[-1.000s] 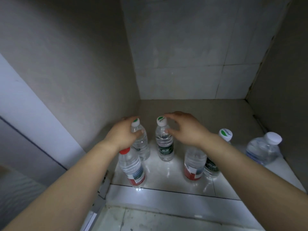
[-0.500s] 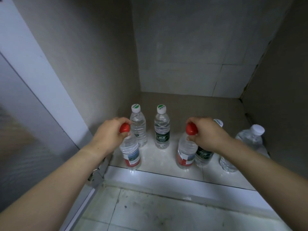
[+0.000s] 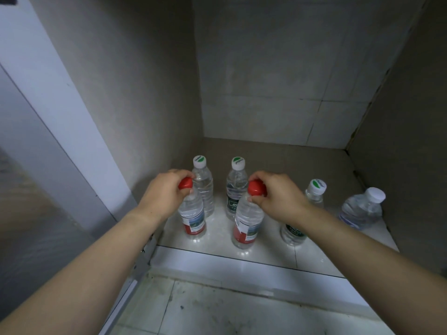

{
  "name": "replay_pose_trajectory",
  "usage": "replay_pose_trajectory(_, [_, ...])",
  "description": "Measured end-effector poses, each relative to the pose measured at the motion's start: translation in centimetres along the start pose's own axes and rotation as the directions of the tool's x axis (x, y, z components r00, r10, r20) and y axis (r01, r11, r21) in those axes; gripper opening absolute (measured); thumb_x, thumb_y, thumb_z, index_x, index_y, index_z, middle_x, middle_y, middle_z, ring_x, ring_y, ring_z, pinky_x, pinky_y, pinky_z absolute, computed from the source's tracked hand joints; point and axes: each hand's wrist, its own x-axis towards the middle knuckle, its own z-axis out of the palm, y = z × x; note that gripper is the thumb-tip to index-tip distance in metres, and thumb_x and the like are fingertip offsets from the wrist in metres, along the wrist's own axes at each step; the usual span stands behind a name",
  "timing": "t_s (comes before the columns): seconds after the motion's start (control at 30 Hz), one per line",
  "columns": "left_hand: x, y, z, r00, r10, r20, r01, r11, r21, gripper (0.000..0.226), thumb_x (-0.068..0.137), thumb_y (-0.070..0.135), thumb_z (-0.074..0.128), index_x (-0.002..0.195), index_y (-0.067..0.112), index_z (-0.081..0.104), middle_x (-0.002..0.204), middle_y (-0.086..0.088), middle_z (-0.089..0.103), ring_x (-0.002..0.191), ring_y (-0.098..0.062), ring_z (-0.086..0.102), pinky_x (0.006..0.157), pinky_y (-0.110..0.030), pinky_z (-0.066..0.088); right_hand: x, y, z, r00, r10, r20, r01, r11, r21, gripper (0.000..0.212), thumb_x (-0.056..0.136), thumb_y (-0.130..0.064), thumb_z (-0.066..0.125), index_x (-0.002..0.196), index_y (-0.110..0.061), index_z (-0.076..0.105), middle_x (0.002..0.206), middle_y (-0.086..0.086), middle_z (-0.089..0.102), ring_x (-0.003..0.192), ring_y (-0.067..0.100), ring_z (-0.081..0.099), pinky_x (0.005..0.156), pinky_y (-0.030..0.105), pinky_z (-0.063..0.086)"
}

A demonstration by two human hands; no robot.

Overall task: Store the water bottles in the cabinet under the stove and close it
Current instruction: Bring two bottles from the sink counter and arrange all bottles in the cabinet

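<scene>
Several clear water bottles stand on the tiled floor of the open cabinet [image 3: 271, 255]. My left hand [image 3: 164, 194] grips the red cap of a red-labelled bottle [image 3: 193, 218] near the front left. My right hand [image 3: 275, 197] grips the red cap of a second red-labelled bottle [image 3: 246, 226] beside it. Behind them stand two white-capped bottles, one at the left [image 3: 204, 187] and one at the right [image 3: 235, 187]. Another white-capped bottle [image 3: 300, 213] stands partly behind my right forearm. A squat bottle [image 3: 362, 209] sits at the far right.
The cabinet's grey left wall [image 3: 135, 93], tiled back wall [image 3: 278, 81] and right wall [image 3: 406, 141] enclose the space. The open white door [image 3: 48, 97] stands at the left. A raised sill [image 3: 242, 264] fronts the cabinet, with dirty floor tiles [image 3: 217, 308] below.
My hands left the caps of the two rear bottles and took hold of the red caps of the two front bottles. The right red-labelled bottle has shifted a little leftward.
</scene>
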Motion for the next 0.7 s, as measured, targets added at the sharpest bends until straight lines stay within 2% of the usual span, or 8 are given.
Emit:
replay_pose_trajectory(0.1, [-0.2,0.0,0.2,0.999,0.048,0.007,-0.048,0.999,0.001,0.033,0.08,0.015,0.069,0.112,0.017,0.064,0.11,-0.006,0.065,0.098,-0.026,0.06,0.079,-0.026,0.041,0.6,-0.7,1.0,0.999,-0.027,-0.026,0.027,0.999,0.017,0.038,0.08,-0.023,0.069,0.115,-0.02,0.055,0.111,0.008,0.064,0.1,0.027,0.059,0.083,0.032,0.046])
replay_pose_trajectory(0.23, [0.3,-0.8,-0.1,1.0,0.001,0.02,-0.001,1.0,-0.003,0.034,0.08,0.017,0.069,0.114,0.019,0.063,0.113,-0.008,0.064,0.098,-0.028,0.06,0.085,-0.031,0.045,1.1,-1.4,2.4,0.998,-0.056,-0.025,0.057,0.997,0.044,0.037,0.08,-0.016,0.067,0.115,-0.017,0.055,0.115,0.007,0.061,0.101,0.025,0.057,0.081,0.028,0.042])
replay_pose_trajectory(0.4, [-0.3,-0.5,0.8,0.999,0.038,0.006,-0.038,0.998,-0.049,0.039,0.08,0.009,0.067,0.118,0.016,0.06,0.115,-0.01,0.06,0.102,-0.028,0.058,0.084,-0.025,0.04,1.7,-1.4,3.2,0.997,0.003,-0.077,0.005,0.995,0.098,0.042,0.081,-0.019,0.068,0.121,-0.017,0.055,0.119,0.009,0.06,0.107,0.025,0.057,0.085,0.027,0.041])
replay_pose_trajectory(0.57, [-1.0,0.1,1.1,0.997,0.07,-0.031,-0.071,0.996,-0.057,0.036,0.082,0.009,0.064,0.118,0.018,0.06,0.117,-0.005,0.059,0.1,-0.027,0.06,0.088,-0.04,0.05,1.9,-2.0,3.8,0.997,-0.03,-0.071,0.038,0.993,0.111,0.046,0.082,-0.018,0.066,0.126,-0.019,0.053,0.127,0.006,0.059,0.114,0.024,0.055,0.095,0.029,0.042])
replay_pose_trajectory(0.7, [-1.4,0.0,1.2,0.996,0.083,-0.034,-0.086,0.992,-0.09,0.037,0.082,0.008,0.064,0.118,0.018,0.06,0.12,-0.003,0.059,0.101,-0.025,0.061,0.091,-0.04,0.05,2.0,-2.0,3.8,0.997,-0.015,-0.08,0.026,0.99,0.135,0.043,0.082,-0.019,0.067,0.122,-0.021,0.052,0.117,0.007,0.063,0.099,0.024,0.06,0.082,0.027,0.044])
